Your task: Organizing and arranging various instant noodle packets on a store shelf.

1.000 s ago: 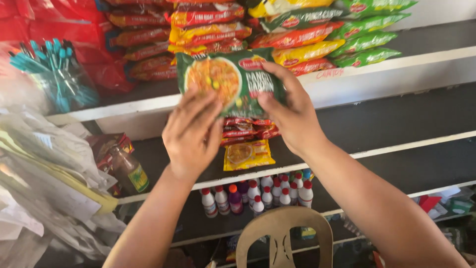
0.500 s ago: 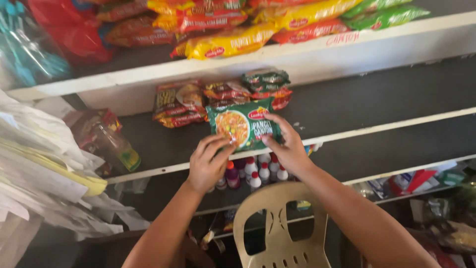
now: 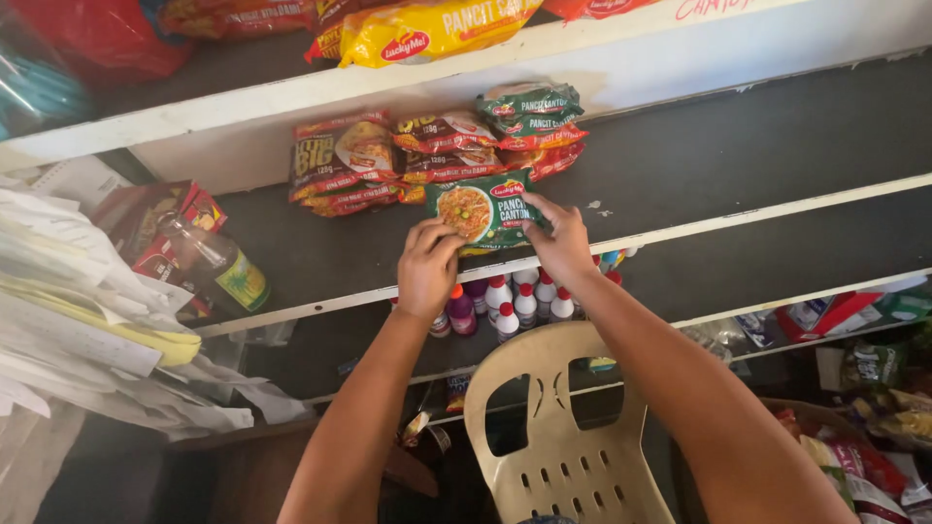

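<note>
Both hands are working on one green noodle packet (image 3: 482, 209), which I am setting down at the front edge of the dark middle shelf (image 3: 738, 165), just in front of a stack of red and brown noodle packets (image 3: 388, 160) and just below a second green packet (image 3: 529, 102) lying on top of that stack. I am judging the placement as nearly complete: the packet is lying close to flat on the shelf surface, but both hands are in contact with it, so the release is not yet done, and any squaring up against the stack is what is left. My left hand (image 3: 427, 267) is curling its fingers over the packet's lower left edge, knuckles up, pinching lightly rather than gripping hard. My right hand (image 3: 561, 243) is holding the lower right corner between the thumb and the fingertips, with the fingers only partly closed. Both forearms are reaching up and forward from below, converging toward the packet, passing over the back of a beige plastic chair (image 3: 558, 427) and a row of small white bottles (image 3: 515, 301) on the shelf beneath.
</note>
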